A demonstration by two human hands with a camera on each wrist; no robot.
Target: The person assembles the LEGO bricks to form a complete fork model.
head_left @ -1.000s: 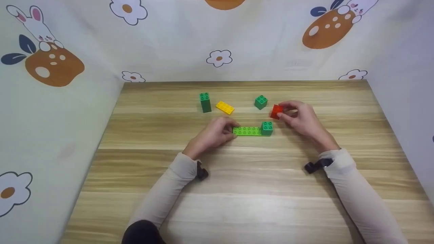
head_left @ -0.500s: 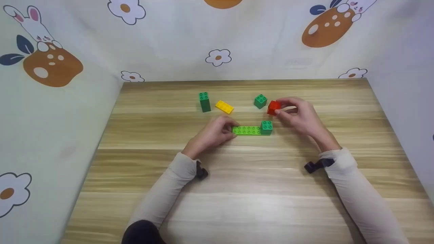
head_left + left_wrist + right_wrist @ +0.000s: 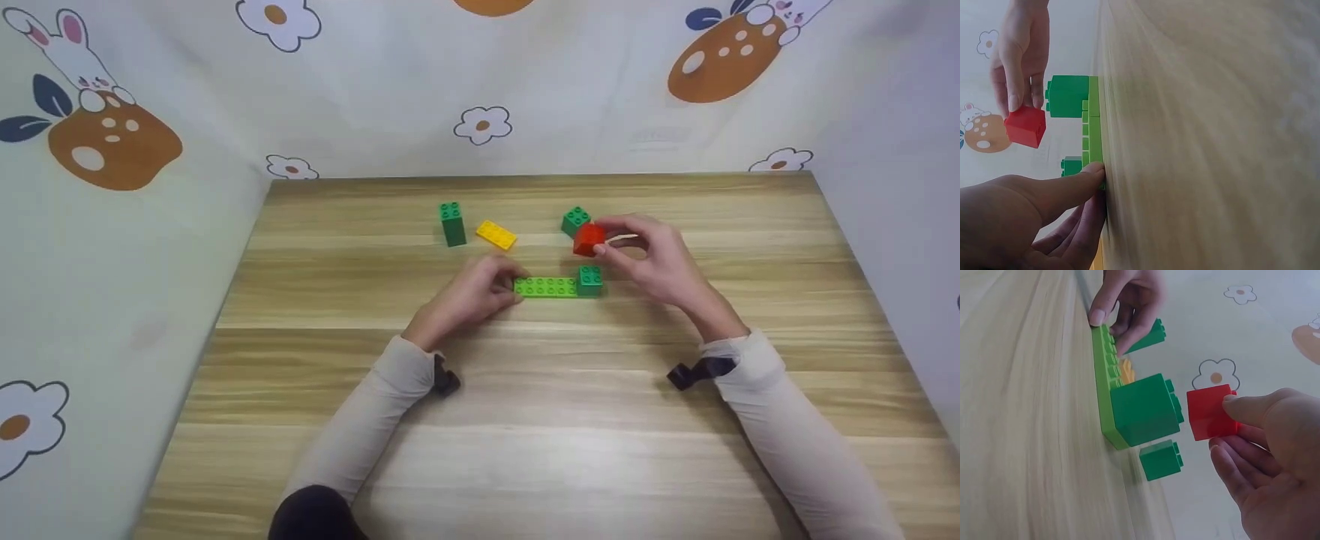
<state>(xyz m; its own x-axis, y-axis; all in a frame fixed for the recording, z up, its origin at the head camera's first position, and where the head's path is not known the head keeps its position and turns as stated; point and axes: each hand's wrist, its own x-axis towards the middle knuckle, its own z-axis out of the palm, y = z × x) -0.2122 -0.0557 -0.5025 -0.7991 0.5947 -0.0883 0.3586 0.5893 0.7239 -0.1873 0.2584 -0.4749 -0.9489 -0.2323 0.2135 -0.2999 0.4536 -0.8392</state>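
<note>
A red building block [image 3: 589, 240] is pinched between the thumb and fingers of my right hand [image 3: 651, 255]. In the right wrist view the red block [image 3: 1210, 412] hangs above the table, apart from the other pieces. My left hand [image 3: 480, 294] grips the left end of a long light-green studded plate [image 3: 546, 287], which lies flat on the table. On the plate's right end sits a green block [image 3: 590, 280], seen large in the right wrist view. Behind the red block, a second green block [image 3: 575, 220] stands on the table, partly covered in the head view.
Behind my left hand stand a tall green block [image 3: 452, 225] and, beside it, a flat yellow plate [image 3: 496, 235]. The wooden table [image 3: 525, 420] meets a patterned cloth wall [image 3: 390, 97] at the back, with more walls on both sides.
My right hand has lifted the red block and carried it left, closer over the green block on the plate. The left hand keeps its hold on the light-green plate.
</note>
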